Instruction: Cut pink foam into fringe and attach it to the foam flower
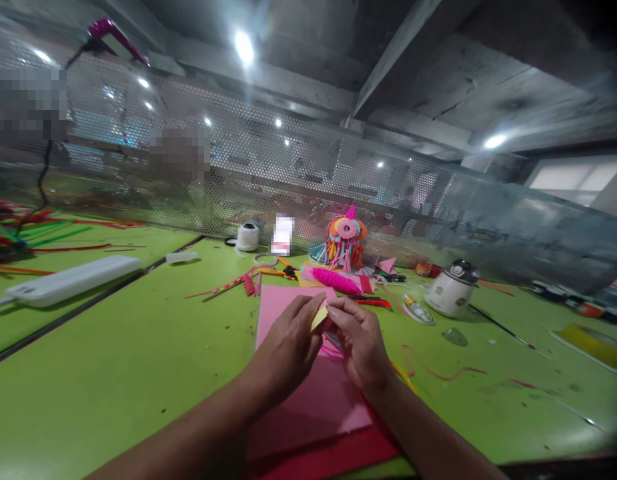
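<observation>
My left hand point(288, 347) and my right hand point(361, 343) meet above a pink paper sheet point(308, 400) on the green table point(138, 360). Together their fingertips pinch a small yellow piece of paper point(319, 316). Fingers of both hands are closed round it. A thin pink strip point(333, 350) hangs under my right hand. A red sheet point(328, 457) lies beneath the pink one at the near edge.
Behind the sheet lie a fringed pink roll point(335, 281), a colourful paper ornament point(344, 241), a tape roll point(247, 237), a white round device point(453, 288) and paper scraps. A white power strip point(73, 280) lies left. A perforated metal screen point(338, 173) closes the back.
</observation>
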Action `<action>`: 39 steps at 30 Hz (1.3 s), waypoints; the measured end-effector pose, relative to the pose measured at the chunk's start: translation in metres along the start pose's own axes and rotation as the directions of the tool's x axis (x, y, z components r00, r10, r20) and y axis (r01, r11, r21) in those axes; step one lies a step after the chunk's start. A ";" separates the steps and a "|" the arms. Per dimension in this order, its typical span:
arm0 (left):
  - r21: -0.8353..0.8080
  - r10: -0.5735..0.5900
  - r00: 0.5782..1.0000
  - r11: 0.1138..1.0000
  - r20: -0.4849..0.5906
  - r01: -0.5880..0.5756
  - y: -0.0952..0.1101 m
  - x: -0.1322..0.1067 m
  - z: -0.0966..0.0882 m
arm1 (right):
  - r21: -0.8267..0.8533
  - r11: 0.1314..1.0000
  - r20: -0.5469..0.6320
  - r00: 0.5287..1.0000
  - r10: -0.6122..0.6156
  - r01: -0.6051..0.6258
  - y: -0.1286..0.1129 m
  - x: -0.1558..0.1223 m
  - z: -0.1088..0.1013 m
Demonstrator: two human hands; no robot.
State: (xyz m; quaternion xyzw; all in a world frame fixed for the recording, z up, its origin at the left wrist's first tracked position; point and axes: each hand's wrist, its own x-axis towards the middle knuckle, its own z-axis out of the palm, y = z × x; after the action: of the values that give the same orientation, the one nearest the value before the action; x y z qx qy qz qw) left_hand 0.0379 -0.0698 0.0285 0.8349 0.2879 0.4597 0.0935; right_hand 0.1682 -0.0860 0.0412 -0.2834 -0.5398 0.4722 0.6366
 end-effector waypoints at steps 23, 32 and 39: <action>0.035 0.085 0.996 0.996 -0.009 -0.085 -0.001 -0.001 0.002 | -0.015 0.998 -0.016 0.998 0.055 -0.055 -0.006 -0.001 0.001; 0.042 0.080 0.997 0.996 0.023 -0.081 -0.001 -0.002 0.001 | -0.122 0.992 -0.037 0.999 0.004 -0.009 0.002 0.000 -0.003; -0.036 0.052 0.998 0.998 0.041 -0.050 0.010 -0.004 -0.009 | -0.320 0.947 -0.058 0.997 -0.042 0.022 -0.002 0.003 -0.003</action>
State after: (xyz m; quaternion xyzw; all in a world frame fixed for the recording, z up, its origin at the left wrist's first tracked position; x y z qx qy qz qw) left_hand 0.0332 -0.0815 0.0348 0.8496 0.2565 0.4492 0.1023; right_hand 0.1719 -0.0834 0.0431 -0.3888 -0.5931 0.3590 0.6068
